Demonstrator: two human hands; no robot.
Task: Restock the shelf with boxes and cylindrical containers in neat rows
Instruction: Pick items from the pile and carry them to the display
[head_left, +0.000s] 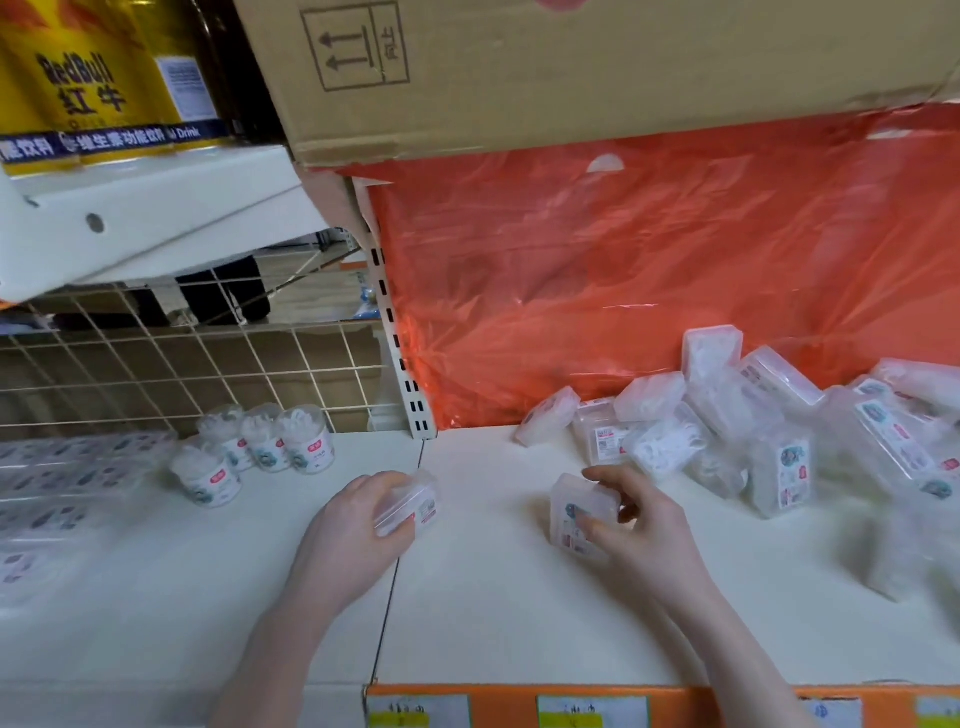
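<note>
1. Cardboard carton (597, 67): large, brown, sits above the orange plastic sheet (649, 270) that backs the right bay. It overhangs the working space and limits headroom for any high reach.
2. White shelf (493, 613): flat, smooth surface in two bays with a seam between them; price labels along the orange front edge. Likely slippery under light plastic goods.
3. Wire grid panel (182, 364): backs the left bay, well behind the stock.
4. Heap of clear plastic boxes (753, 415): loose and unsorted at right rear, some tilted, some leaning on each other. Judged light, rigid, thin-walled, smooth; a pull from below would likely topple neighbours.
5. Cylindrical containers (260, 447): four, upright, clustered at left rear, white contents, labelled. Judged light and easy to tip.
6. Flat labelled packs (67, 478): blurred, far left; kind unclear.
7. Right hand (639, 525): fingers and thumb grip a clear box (576, 514) by its side faces, standing it on the shelf near the heap.
8. Left hand (358, 519): curled round a second clear box (408, 506) at the bay seam. Best held across the short sides, lightly, as lids may pop.
</note>
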